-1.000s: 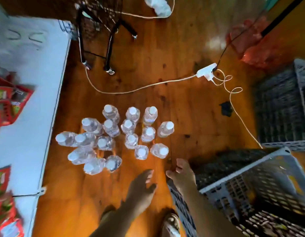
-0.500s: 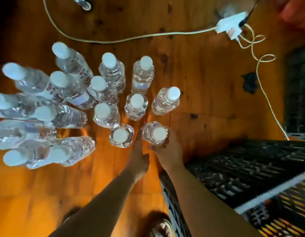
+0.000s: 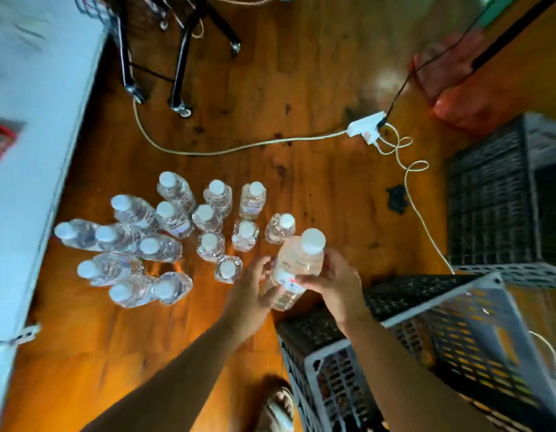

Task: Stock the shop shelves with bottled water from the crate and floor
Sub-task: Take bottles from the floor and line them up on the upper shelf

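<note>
right hand (image 3: 329,282) gripping bottle (image 3: 298,263) mid-body, frame centre | left hand (image 3: 255,291) cupping its lower side, fingers curled | other bottles (image 3: 208,219) standing on wooden floor (image 3: 317,182) centre-left | crate (image 3: 395,319) sitting lower right, just beside hands

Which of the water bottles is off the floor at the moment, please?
The bottle held between the left hand and right hand, beside the crate; the other bottles stand on the floor.

17 bottles (image 3: 251,201), 2 crates (image 3: 488,201)
</note>
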A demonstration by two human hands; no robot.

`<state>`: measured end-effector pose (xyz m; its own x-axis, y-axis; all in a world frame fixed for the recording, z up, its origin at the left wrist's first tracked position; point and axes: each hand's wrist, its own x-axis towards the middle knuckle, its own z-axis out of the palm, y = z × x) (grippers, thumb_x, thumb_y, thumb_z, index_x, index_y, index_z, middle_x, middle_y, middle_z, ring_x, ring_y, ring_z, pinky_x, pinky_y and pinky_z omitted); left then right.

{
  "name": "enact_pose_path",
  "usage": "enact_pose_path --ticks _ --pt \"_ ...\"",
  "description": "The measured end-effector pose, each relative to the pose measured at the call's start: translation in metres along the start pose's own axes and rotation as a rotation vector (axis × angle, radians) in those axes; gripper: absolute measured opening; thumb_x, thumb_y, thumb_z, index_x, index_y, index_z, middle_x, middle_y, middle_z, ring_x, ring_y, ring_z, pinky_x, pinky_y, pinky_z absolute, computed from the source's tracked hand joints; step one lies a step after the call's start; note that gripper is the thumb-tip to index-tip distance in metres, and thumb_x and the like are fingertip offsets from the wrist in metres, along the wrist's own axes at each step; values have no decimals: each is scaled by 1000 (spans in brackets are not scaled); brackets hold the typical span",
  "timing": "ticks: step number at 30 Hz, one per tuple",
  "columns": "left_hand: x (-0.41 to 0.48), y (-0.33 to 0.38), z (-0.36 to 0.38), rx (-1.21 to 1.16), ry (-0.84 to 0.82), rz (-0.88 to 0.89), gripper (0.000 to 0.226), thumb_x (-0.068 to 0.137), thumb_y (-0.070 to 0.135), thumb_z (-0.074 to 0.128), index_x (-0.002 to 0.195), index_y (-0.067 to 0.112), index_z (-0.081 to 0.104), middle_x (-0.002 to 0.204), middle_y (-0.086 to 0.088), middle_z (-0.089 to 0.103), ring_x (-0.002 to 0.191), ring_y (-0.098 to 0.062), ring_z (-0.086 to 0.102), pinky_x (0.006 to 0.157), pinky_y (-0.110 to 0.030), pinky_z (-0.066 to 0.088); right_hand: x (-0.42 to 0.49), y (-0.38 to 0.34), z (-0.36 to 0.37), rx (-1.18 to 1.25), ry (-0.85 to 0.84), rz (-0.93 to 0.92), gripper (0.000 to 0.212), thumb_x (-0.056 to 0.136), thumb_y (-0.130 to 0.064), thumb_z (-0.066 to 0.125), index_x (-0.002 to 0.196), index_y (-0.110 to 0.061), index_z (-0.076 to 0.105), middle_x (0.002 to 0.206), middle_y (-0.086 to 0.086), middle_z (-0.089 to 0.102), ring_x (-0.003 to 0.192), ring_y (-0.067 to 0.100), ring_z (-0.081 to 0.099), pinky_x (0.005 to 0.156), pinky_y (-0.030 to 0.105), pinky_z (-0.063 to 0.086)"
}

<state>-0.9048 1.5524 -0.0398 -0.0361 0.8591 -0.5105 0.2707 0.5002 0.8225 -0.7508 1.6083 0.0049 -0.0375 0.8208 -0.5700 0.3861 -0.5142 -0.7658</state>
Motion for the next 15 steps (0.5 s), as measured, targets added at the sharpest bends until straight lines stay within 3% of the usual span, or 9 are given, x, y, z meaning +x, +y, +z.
enact_pose_path --ticks 3,5,6,8,10,12,15 --pt "-46 68 -34 -19 -43 69 80 71 60 56 138 18 40 136 2 45 124 -14 44 103 -31 39 -52 -70 -17 49 -50 -51 45 54 -12 82 89 -29 58 96 -10 68 95 9 64 83 29 51" --pt "-78 111 -64 -52 -63 66 90 62 68 54 139 24 39 139 3 44 127 -14 44 105 -37 39 -88 -116 -23 91 -57 -93 42 56 -15 81 88 -30 58 91 -15 68 91 4 64 80 25 51" --pt "-94 132 -80 -97 -83 59 89 61 68 56 138 27 39 137 5 47 126 -14 46 103 -36 42 -107 -140 -24 112 -57 -115 39 61 -13 81 88 -30 58 88 -18 68 89 2 64 80 24 51" --pt "-127 172 -108 -202 -93 71 81 60 60 64 132 30 41 126 8 55 119 -12 53 89 -21 50 -144 -189 -23 147 -64 -161 35 69 -15 77 93 -31 59 93 -18 68 92 2 63 82 24 50" --pt "-167 220 -138 -287 -50 121 76 61 52 67 128 26 44 121 8 57 114 -13 56 78 -14 52 -183 -240 -19 199 -101 -218 33 72 -20 75 99 -29 59 99 -13 68 92 4 65 75 18 50" --pt "-205 255 -166 -317 16 157 68 64 52 71 123 28 48 121 7 60 112 -14 59 84 -23 53 -220 -289 -13 259 -145 -289 29 74 -16 73 98 -25 59 92 -12 70 84 4 68 63 12 49" --pt "-264 299 -209 -351 157 255 52 69 44 76 113 32 50 116 7 63 107 -14 61 88 -33 52 -270 -355 -2 288 -254 -401 25 79 -10 67 100 -22 59 92 -8 70 82 6 68 62 13 50"
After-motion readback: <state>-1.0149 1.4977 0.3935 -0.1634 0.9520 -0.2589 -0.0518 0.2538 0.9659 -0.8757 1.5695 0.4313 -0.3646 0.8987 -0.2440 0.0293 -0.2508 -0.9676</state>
